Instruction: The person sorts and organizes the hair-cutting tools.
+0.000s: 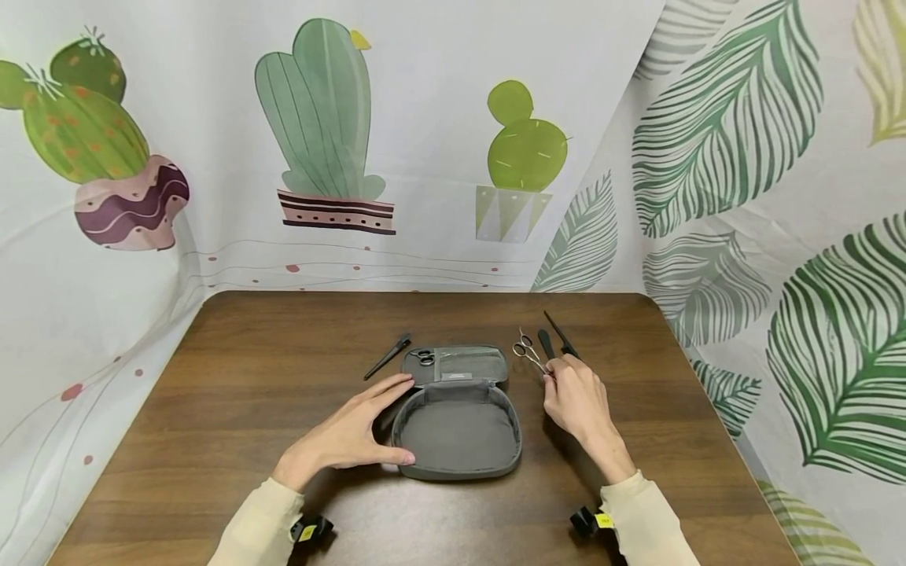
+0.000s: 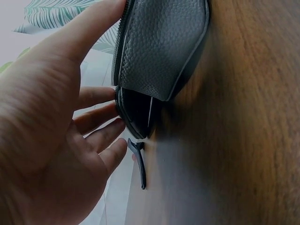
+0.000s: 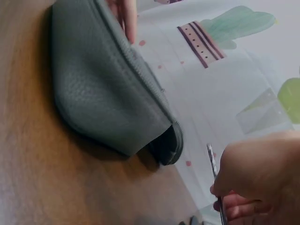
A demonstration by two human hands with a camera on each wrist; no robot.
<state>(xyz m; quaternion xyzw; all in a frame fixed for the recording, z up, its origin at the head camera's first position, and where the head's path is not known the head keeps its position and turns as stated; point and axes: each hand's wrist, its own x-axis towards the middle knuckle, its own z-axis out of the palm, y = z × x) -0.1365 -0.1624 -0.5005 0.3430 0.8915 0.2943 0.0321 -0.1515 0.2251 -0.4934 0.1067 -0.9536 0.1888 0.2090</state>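
Note:
A grey zip case [image 1: 456,475] lies unzipped on the table, its lid [image 1: 470,363] folded back. My left hand [image 1: 347,432] rests at its left side, thumb on the near rim and extended fingers by the lid; the left wrist view shows the fingers along the lid's edge [image 2: 123,105]. To the right of the case, my right hand [image 1: 580,399] pinches silver scissors [image 1: 527,350], ring handles pointing away from me. A thin metal part of the scissors [image 3: 212,161] shows above the fingers in the right wrist view. Another pair of scissors [image 1: 424,357] sits in the lid.
Beyond the right hand lie a black flat-ended tool [image 1: 545,343] and a thin black pointed tool [image 1: 559,332]. A black hair clip [image 1: 387,358] lies left of the lid. The brown wooden table [image 1: 283,354] meets a printed cloth [image 1: 425,259] at the back.

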